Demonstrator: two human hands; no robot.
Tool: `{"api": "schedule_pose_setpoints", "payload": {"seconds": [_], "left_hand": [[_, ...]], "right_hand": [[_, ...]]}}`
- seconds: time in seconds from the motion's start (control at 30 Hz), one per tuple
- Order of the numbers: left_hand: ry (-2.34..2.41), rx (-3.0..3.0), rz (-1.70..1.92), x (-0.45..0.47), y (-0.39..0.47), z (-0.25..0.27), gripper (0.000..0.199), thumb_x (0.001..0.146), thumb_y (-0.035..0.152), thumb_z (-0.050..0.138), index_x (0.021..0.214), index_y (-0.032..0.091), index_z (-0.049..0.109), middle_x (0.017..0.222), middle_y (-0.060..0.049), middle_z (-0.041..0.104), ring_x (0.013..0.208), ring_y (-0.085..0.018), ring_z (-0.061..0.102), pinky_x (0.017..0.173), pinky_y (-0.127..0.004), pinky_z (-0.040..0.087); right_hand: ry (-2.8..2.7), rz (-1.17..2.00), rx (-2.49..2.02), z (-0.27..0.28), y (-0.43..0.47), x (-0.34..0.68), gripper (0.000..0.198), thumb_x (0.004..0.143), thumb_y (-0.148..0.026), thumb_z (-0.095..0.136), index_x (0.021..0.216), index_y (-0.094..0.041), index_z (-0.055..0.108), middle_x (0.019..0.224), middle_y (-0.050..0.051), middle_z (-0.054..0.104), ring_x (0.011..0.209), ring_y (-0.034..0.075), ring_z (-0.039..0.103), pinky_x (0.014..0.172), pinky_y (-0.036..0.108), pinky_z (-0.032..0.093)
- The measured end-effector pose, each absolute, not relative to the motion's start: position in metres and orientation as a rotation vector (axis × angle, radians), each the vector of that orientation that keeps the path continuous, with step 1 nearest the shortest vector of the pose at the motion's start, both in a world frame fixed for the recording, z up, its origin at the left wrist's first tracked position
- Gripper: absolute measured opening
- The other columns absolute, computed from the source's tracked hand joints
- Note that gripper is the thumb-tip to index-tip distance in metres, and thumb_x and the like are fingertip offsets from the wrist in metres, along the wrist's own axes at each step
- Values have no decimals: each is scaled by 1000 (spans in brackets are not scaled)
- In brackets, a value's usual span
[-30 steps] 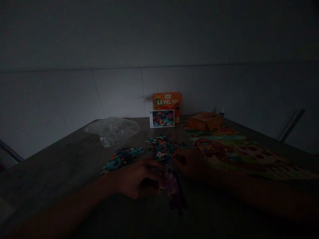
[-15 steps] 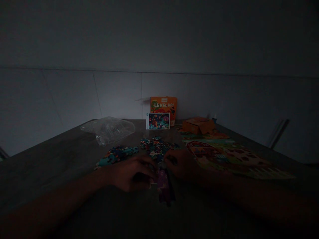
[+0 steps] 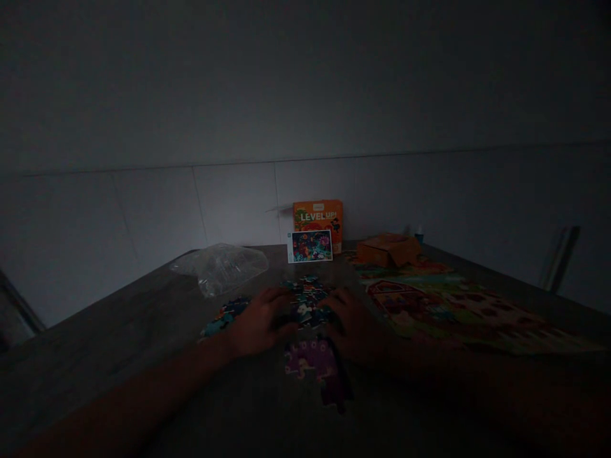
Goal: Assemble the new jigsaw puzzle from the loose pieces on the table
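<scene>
In dim light, a person's left hand (image 3: pixel 260 323) curves, thumb and fingers apart; the right hand (image 3: pixel 352 323) reaches its fingertips to a pile of puzzle pieces (image 3: pixel 306 309) between the hands, though whether it pinches one cannot be told. Joined purple pieces (image 3: pixel 315 357) lie nearer the person; a picture card (image 3: pixel 310 247) stands beyond both hands

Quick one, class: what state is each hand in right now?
Left hand: open, thumb and fingers apart, by the loose jigsaw pieces.
Right hand: by the same pieces; too dark to tell whether open or holding one.
</scene>
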State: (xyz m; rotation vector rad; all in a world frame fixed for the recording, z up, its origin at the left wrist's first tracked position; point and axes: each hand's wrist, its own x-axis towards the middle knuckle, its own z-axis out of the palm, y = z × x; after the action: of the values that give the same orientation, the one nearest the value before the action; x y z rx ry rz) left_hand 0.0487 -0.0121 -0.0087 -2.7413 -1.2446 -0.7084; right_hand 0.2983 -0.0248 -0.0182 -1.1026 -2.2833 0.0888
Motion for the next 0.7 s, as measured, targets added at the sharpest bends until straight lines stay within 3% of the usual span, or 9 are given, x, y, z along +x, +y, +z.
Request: {"api": "schedule_pose_setpoints", "payload": {"seconds": [0.3, 0.57, 0.7], "left_hand": [[-1112, -2789, -453, 54, -11, -1, 24, 90, 34, 65, 108, 17, 69, 103, -8, 69, 100, -26, 61, 95, -40, 44], [-1035, -2810, -523, 54, -9, -3, 18, 89, 24, 66, 106, 18, 69, 98, -6, 69, 99, -24, 61, 92, -37, 46], [-1003, -2791, -544, 56, -11, -5, 25, 89, 20, 65, 113, 18, 68, 106, -8, 68, 102, -25, 61, 95, -40, 45]], "right_hand": [[-2336, 42, -1141, -31, -15, 298, 38, 84, -18, 59, 121, -13, 63, 123, 16, 60, 119, 31, 51, 105, 51, 38], [-2313, 22, -1086, -34, -10, 300, 32, 81, -18, 62, 113, -14, 66, 116, 14, 65, 114, 31, 55, 102, 52, 40], [-2320, 61, -1048, -32, -9, 300, 28, 81, -15, 61, 108, -15, 67, 113, 12, 68, 110, 29, 57, 103, 51, 39]]}}
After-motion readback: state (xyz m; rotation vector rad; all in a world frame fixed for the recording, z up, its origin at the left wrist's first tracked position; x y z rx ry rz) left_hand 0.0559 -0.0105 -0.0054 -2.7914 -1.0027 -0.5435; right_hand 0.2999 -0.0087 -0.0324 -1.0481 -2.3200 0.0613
